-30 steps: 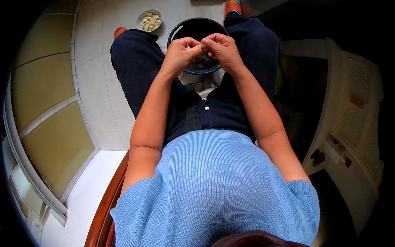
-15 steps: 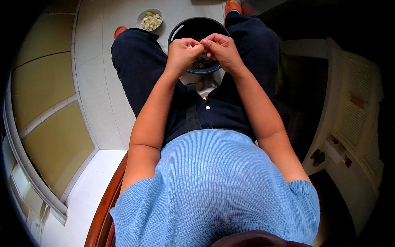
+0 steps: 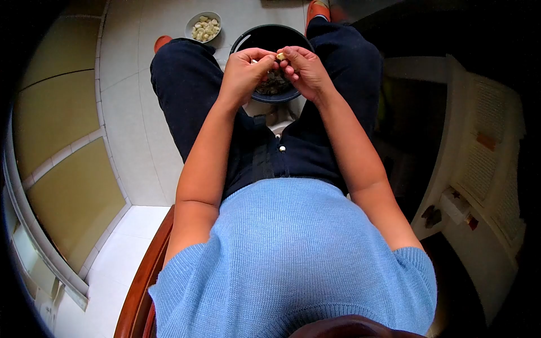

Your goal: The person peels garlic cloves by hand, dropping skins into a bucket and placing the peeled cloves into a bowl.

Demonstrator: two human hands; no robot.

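Note:
Between my two hands, above a dark bucket (image 3: 236, 45), is a small pale yellow garlic clove (image 3: 281, 57). My right hand (image 3: 305, 69) pinches it between thumb and fingers, the other fingers curled below. My left hand (image 3: 243, 74) is closed too, its thumb and fingertips against the clove's left side. A small white bit shows inside the left hand's grip; what it is I cannot make out. Inside the bucket lies a greyish, flaky heap (image 3: 274, 84), partly hidden by the hands. A white bowl (image 3: 189, 36) on the floor holds several peeled garlic cloves (image 3: 205, 28).
The bucket stands between my knees, in dark trousers (image 3: 186, 84). Orange shoes (image 3: 318, 10) show on the tiled floor (image 3: 127, 107). Tan panels (image 3: 62, 112) line the left side. A reddish wooden chair edge (image 3: 143, 281) is beside me.
My hands have drawn slightly apart at the fingertips, and the right hand has turned, so the clove now shows. The bowl and bucket stay in place.

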